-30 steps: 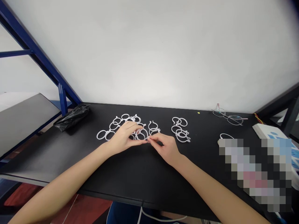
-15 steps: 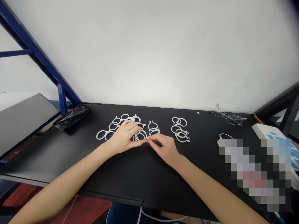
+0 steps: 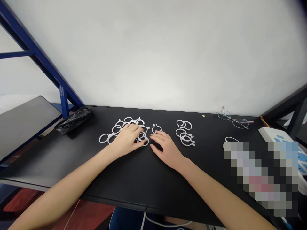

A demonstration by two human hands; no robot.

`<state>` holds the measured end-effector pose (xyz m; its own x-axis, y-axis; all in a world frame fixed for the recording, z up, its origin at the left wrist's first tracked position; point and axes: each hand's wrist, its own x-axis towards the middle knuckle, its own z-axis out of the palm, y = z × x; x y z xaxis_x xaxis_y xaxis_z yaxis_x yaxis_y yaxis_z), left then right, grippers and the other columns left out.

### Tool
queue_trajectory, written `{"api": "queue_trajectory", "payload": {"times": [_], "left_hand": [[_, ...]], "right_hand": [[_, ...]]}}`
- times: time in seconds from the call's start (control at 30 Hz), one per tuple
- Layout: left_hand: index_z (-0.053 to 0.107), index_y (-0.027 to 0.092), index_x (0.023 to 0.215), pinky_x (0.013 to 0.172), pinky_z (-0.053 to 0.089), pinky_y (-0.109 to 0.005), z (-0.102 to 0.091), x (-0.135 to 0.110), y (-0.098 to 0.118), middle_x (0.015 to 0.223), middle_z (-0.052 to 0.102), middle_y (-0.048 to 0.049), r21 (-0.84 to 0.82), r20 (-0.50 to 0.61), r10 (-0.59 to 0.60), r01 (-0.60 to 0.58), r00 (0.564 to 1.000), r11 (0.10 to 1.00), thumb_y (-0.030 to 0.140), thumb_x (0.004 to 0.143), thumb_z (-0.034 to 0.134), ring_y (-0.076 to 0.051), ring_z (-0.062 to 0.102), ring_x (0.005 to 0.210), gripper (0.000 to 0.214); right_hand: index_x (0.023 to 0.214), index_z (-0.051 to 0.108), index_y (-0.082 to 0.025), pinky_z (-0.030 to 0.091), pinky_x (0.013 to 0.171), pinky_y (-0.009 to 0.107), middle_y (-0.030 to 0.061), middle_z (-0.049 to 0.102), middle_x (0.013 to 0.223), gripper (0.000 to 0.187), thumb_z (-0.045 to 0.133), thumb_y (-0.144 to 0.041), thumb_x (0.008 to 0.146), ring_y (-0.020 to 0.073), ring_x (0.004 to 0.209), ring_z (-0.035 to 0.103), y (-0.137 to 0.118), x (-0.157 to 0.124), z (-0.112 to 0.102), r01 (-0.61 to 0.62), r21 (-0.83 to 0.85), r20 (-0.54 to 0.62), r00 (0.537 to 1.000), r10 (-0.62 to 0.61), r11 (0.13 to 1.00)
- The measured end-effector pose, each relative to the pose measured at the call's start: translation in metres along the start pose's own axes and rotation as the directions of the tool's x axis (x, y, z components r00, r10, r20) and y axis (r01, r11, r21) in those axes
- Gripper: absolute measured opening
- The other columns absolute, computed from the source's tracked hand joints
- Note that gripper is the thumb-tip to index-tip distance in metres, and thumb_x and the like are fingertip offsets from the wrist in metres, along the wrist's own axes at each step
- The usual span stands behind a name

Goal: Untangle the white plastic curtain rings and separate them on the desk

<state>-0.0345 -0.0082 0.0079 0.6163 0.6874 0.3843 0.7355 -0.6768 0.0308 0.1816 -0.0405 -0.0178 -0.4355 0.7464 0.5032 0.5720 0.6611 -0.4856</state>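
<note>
In the head view, the worktop [image 3: 120,180] is seen from above, a matt black surface with white plastic rings with small clasps laid out on it in three loose groups. The left hand [image 3: 127,140] is laid palm down on the largest group [image 3: 128,120], its fingers resting over the interlinked rings and not closed around any of them. The right hand [image 3: 166,151] is held apart from the left, flat and with its fingers spread. Its fingertips lie against or just beside a small middle group of rings [image 3: 156,129], though the exact contact is partly hidden. A third group of linked rings [image 3: 184,134] is placed further right, near the right hand but not touched by it. A single white ring [image 3: 232,139] is seen further right, partly covered by a pixelated patch [image 3: 261,179]. Wire-framed eyeglasses [image 3: 233,120] are folded open near the far edge, and a crumpled black plastic bag [image 3: 73,120] lies at the far left. A white book [image 3: 271,134] is placed at the right corner. A blue steel frame [image 3: 31,48] stands against a white wall [image 3: 153,54].
</note>
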Motion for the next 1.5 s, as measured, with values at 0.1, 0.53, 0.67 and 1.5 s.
{"api": "queue_trajectory", "payload": {"times": [0.1, 0.53, 0.67, 1.5], "left_hand": [[0.058, 0.016, 0.103, 0.084, 0.044, -0.040, 0.0005, -0.0008, -0.0007, 0.100, 0.062, -0.0087, 0.020, 0.023, -0.019, 0.019, 1.000, 1.000, 0.039, 0.090, 0.055, -0.026, 0.058, 0.094, 0.027], [0.062, 0.013, 0.105, 0.089, 0.045, -0.043, 0.0011, -0.0020, 0.0001, 0.107, 0.062, -0.0114, 0.098, 0.056, -0.111, 0.105, 0.992, 0.990, 0.032, 0.094, 0.046, -0.027, 0.058, 0.100, 0.027], [0.062, 0.012, 0.107, 0.089, 0.045, -0.043, 0.0013, -0.0019, 0.0003, 0.109, 0.062, -0.0118, 0.080, 0.056, -0.105, 0.100, 0.993, 0.992, 0.030, 0.096, 0.042, -0.027, 0.058, 0.101, 0.029], [0.056, 0.017, 0.119, 0.094, 0.042, -0.039, 0.0025, -0.0026, 0.0038, 0.110, 0.060, -0.0077, -0.190, 0.144, 0.116, -0.087, 0.983, 0.978, 0.047, 0.088, 0.060, -0.024, 0.056, 0.105, 0.043]], "right_hand": [[0.109, 0.066, -0.018, 0.049, 0.098, 0.051, 0.0091, 0.071, 0.106, 0.024, 0.059, -0.013, 0.087, 0.0278, 0.115, 0.060, -0.0005, 0.0010, -0.0007, 0.001, 0.016, -0.013, 1.000, -0.001, 1.000], [0.091, 0.065, -0.018, 0.055, 0.080, 0.039, 0.0069, 0.071, 0.094, 0.017, 0.054, -0.006, 0.087, 0.0219, 0.088, 0.062, -0.0021, 0.0019, -0.0020, 0.016, 0.086, -0.114, 0.993, -0.006, 0.996], [0.089, 0.066, -0.018, 0.054, 0.082, 0.042, 0.0076, 0.070, 0.097, 0.017, 0.057, -0.004, 0.084, 0.0232, 0.089, 0.062, 0.0003, 0.0017, -0.0004, -0.027, 0.014, -0.087, 0.996, 0.028, 1.000], [0.086, 0.063, -0.021, 0.056, 0.076, 0.032, 0.0041, 0.070, 0.087, 0.017, 0.051, -0.009, 0.091, 0.0174, 0.083, 0.067, -0.0068, -0.0002, 0.0001, 0.139, 0.207, -0.066, 0.990, -0.128, 0.968]]}}
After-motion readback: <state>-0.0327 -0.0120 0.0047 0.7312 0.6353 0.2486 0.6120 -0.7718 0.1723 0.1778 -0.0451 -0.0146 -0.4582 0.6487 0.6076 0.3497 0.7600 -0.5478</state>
